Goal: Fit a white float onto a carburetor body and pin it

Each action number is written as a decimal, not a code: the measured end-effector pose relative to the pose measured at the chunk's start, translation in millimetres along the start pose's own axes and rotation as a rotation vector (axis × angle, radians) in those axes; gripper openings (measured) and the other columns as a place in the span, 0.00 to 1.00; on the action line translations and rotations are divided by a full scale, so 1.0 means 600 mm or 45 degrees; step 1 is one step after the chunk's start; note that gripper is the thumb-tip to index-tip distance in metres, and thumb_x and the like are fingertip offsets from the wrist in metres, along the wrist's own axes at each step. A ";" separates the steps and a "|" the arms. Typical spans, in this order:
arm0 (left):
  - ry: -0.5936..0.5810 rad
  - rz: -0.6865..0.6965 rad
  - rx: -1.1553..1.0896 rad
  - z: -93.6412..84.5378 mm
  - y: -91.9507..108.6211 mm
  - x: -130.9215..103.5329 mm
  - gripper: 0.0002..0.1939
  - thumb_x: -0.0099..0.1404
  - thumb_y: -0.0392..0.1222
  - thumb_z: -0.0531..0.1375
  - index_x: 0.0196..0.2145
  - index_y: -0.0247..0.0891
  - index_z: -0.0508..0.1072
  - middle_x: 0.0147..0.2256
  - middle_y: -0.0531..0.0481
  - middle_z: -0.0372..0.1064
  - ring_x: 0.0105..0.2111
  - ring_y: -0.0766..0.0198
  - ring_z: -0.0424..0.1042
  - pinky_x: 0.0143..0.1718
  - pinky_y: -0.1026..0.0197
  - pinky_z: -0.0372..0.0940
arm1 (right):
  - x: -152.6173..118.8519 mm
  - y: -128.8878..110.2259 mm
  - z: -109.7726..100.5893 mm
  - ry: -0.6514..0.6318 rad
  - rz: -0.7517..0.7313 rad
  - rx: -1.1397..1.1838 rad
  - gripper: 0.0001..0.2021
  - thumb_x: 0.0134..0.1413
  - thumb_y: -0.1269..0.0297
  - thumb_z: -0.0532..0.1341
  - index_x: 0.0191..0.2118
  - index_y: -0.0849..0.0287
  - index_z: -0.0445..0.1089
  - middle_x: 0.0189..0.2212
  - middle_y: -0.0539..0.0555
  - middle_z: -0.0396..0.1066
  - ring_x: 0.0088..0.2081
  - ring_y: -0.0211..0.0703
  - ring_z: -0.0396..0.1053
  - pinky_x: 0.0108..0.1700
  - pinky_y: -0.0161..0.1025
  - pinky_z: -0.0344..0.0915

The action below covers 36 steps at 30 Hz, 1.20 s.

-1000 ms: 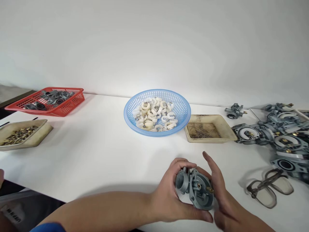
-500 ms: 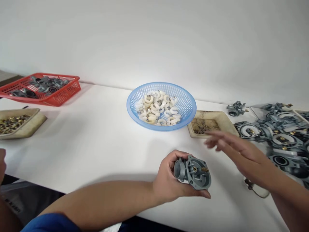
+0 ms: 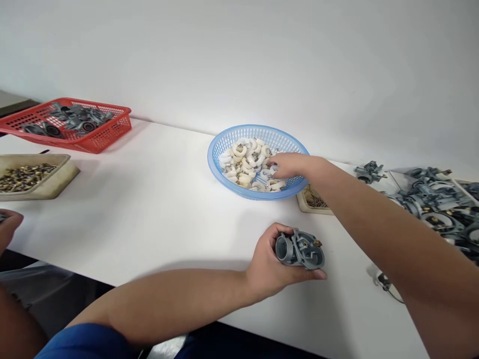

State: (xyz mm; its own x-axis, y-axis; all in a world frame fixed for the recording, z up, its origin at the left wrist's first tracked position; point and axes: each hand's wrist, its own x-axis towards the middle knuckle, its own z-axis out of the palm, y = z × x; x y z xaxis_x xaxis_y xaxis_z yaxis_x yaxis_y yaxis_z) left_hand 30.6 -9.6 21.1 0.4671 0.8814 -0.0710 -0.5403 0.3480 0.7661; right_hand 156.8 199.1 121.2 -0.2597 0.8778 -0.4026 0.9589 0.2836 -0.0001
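Observation:
My left hand (image 3: pixel 270 264) is closed around a grey metal carburetor body (image 3: pixel 302 249), held just above the table. Its round bore faces left, its open bowl side faces up, and a small brass piece shows inside. My right hand (image 3: pixel 289 165) reaches into the blue plastic basket (image 3: pixel 258 195). Its fingers are curled down among white C-shaped carburetor floats (image 3: pixel 245 162) with small metal bits on them. The fingertips are partly hidden, so what they grip cannot be made out.
Behind my right forearm sits a tray of thin metal pins (image 3: pixel 314 199). Carburetors (image 3: pixel 437 199) are piled at the right, near a loose metal part (image 3: pixel 387 286). At left are a red basket (image 3: pixel 112 134), a tray of brass parts (image 3: pixel 62 182) and another person's hand (image 3: pixel 9 227).
My right hand has moved left and away from me, from beside the pin tray into the blue basket. My left hand still holds the carburetor body. More of the other person's hand shows.

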 end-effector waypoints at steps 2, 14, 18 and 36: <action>0.002 0.038 0.008 -0.001 -0.002 -0.002 0.40 0.37 0.27 0.80 0.42 0.39 0.63 0.42 0.47 0.80 0.43 0.59 0.81 0.48 0.57 0.74 | 0.002 -0.004 0.002 -0.051 0.024 -0.027 0.19 0.70 0.57 0.64 0.61 0.57 0.70 0.60 0.60 0.70 0.56 0.51 0.73 0.57 0.55 0.74; -0.198 0.104 0.002 -0.009 -0.021 -0.006 0.44 0.32 0.26 0.81 0.42 0.41 0.61 0.42 0.46 0.80 0.45 0.54 0.82 0.50 0.55 0.74 | -0.018 0.020 0.007 0.246 -0.190 0.208 0.26 0.45 0.69 0.72 0.54 0.58 0.76 0.53 0.60 0.76 0.47 0.54 0.76 0.43 0.41 0.71; -0.196 0.164 0.051 -0.010 -0.026 -0.005 0.44 0.32 0.24 0.80 0.43 0.39 0.63 0.46 0.45 0.79 0.46 0.57 0.82 0.50 0.59 0.74 | -0.051 0.034 0.016 0.553 -0.301 0.508 0.26 0.48 0.69 0.69 0.56 0.56 0.74 0.57 0.59 0.73 0.50 0.52 0.75 0.43 0.40 0.74; -0.007 0.146 0.396 -0.009 -0.014 0.003 0.38 0.42 0.33 0.81 0.43 0.40 0.61 0.44 0.48 0.79 0.43 0.60 0.82 0.46 0.60 0.74 | -0.328 0.029 0.176 0.922 -0.324 2.190 0.23 0.48 0.51 0.76 0.52 0.43 0.81 0.31 0.52 0.78 0.39 0.53 0.79 0.26 0.42 0.78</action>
State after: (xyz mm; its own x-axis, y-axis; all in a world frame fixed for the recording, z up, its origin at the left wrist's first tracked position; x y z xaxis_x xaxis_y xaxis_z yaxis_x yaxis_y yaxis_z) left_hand 32.3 -9.2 10.9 0.4199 0.9071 0.0299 -0.3502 0.1315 0.9274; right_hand 236.9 -9.7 103.5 0.0538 0.9845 0.1671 -0.1710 0.1740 -0.9698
